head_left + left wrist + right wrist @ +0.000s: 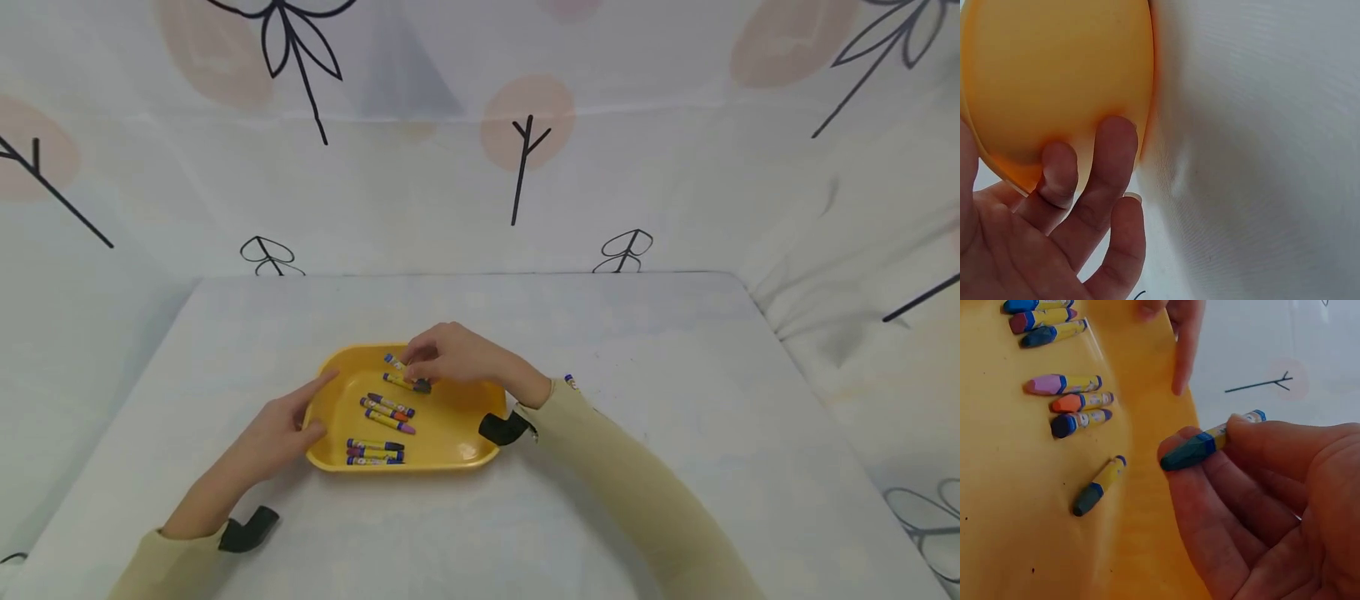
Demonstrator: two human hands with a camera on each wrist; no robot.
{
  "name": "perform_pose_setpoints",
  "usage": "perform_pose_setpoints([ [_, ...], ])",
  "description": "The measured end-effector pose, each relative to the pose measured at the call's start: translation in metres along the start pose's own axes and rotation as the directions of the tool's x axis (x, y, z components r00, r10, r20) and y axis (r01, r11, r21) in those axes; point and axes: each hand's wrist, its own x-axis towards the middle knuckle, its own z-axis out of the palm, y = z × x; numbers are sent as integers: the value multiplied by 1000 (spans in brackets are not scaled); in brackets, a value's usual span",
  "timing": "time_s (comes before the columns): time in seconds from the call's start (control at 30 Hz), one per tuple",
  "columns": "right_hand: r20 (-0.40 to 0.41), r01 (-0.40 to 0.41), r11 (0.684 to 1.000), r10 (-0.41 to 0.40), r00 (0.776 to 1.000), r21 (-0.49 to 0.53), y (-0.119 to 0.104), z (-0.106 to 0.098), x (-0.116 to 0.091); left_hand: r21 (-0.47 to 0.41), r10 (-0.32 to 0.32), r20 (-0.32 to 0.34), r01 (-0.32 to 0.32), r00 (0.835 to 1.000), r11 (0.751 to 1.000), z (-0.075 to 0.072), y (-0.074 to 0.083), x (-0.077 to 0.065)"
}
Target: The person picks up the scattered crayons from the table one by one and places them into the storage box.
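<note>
A yellow tray [442, 442] lies on the white table. My left hand [277, 433] holds its left end, thumb over the rim and fingertips against the outer wall [1054, 75]. Over the tray's far side, my right hand [457, 354] pinches a dark green crayon [1188, 453] between thumb and fingers. Beneath it a dark grey-green crayon [1100, 487] lies slanted on the tray floor. Closer to the tray's middle is a group with a pink-purple crayon [1063, 384], an orange crayon [1082, 402] and a dark blue crayon [1079, 422].
Three more crayons [375, 452] lie side by side near the tray's front left. Another crayon [572, 382] shows on the table behind the right sleeve [622, 467]. Dark bands [504, 428] stick out at both wrists. A patterned cloth wall [450, 200] rises behind the table.
</note>
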Motion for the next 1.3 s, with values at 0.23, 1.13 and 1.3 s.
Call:
perform_pose_setpoints([
  [0.23, 12, -14, 994, 16, 1000, -109, -5, 4, 5, 22, 13, -12, -13, 1000, 1000, 0, 0, 1],
  [1.13, 23, -76, 975, 82, 996, -208, -5, 10, 17, 20, 6, -3, -6, 1000, 1000, 0, -2, 1],
  [1.3, 16, -60, 995, 61, 998, -82, -5, -5, 2, 22, 7, -5, -7, 1000, 1000, 1, -2, 1],
])
